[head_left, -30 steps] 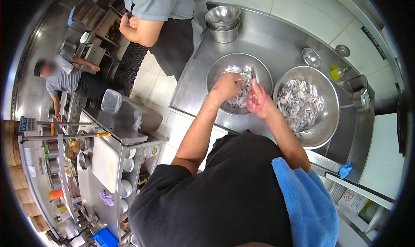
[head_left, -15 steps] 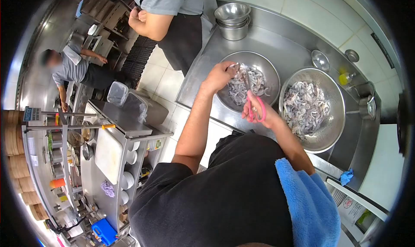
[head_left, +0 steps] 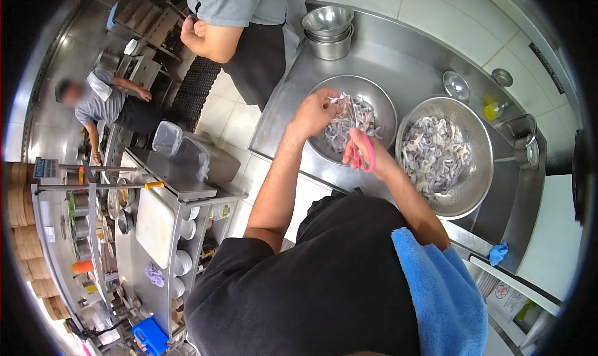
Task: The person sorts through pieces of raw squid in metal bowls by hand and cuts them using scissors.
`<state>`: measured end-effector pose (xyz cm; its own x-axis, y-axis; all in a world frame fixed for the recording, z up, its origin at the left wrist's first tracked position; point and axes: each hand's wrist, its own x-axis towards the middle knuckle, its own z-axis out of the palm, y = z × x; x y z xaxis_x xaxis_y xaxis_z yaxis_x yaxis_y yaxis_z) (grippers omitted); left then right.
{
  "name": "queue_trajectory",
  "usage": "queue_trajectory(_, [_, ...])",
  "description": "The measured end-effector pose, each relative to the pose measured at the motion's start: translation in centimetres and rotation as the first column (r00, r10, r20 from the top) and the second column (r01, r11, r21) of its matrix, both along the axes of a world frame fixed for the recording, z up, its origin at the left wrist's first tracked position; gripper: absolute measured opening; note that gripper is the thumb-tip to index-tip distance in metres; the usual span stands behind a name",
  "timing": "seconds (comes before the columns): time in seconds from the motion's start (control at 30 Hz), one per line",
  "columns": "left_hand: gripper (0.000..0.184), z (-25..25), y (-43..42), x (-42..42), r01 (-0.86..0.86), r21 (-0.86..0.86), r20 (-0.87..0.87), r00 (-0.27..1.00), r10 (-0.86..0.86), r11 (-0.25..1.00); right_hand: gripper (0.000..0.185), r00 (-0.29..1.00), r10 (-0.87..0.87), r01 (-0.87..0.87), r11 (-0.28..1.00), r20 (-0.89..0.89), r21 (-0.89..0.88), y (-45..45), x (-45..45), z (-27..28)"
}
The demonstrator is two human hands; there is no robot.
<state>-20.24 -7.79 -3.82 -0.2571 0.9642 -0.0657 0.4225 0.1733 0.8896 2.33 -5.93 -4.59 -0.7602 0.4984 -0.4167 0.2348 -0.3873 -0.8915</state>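
Observation:
My right hand (head_left: 369, 156) is wrapped round the pink handles of a pair of scissors (head_left: 363, 149). The metal blades point up and away, over a steel bowl (head_left: 390, 110) holding grey and white strips of squid-like seafood (head_left: 336, 133). At the bowl's left rim, my left hand (head_left: 316, 114) pinches a pale piece of this seafood (head_left: 342, 102) close to the blades. Whether the blades are touching that piece cannot be made out. To the right stands a large perforated colander (head_left: 481, 188) with more of the same strips in it.
Nested steel bowls (head_left: 328, 32) stand at the back of the steel counter (head_left: 274, 128). Behind the colander are a small bowl (head_left: 456, 85) and a yellow-tinted bottle (head_left: 495, 111). A person with folded arms (head_left: 218, 32) is beside the counter; another person (head_left: 106, 97) is farther left.
My view has shifted slightly. The scissors have turned a little and look narrower at the blades. My left hand still pinches near them, with a pale piece now showing at the fingertips.

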Motion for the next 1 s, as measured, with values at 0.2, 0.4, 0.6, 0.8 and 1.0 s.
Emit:
queue_trajectory(0.2, [0.025,1.8,0.5,-0.4,-0.094,-0.010,-0.274,0.958,0.088,0.996,0.070,0.993,0.061,-0.054,0.996,0.104,-0.065,-0.2,0.5,-0.4])
queue_trajectory(0.4, [0.027,2.8,0.6,-0.3,-0.120,0.015,-0.311,0.943,0.118,0.993,0.071,0.993,0.119,-0.118,0.986,0.001,-0.118,-1.1,0.5,1.1])
queue_trajectory(0.6, [0.025,4.1,0.0,0.6,-0.137,0.041,-0.266,0.953,0.143,0.990,0.070,0.996,0.083,-0.085,0.982,-0.024,-0.169,-0.4,-0.4,0.5])
queue_trajectory(0.8, [0.027,4.3,-1.1,1.1,-0.133,0.065,-0.224,0.964,0.145,0.989,0.071,0.994,0.070,-0.085,0.978,-0.084,-0.192,-0.2,-1.2,0.2])
queue_trajectory(1.0, [0.029,4.1,-1.8,0.3,-0.129,0.049,-0.050,0.990,0.131,0.990,0.073,0.994,0.103,-0.106,0.986,-0.028,-0.130,0.1,-2.1,0.5])
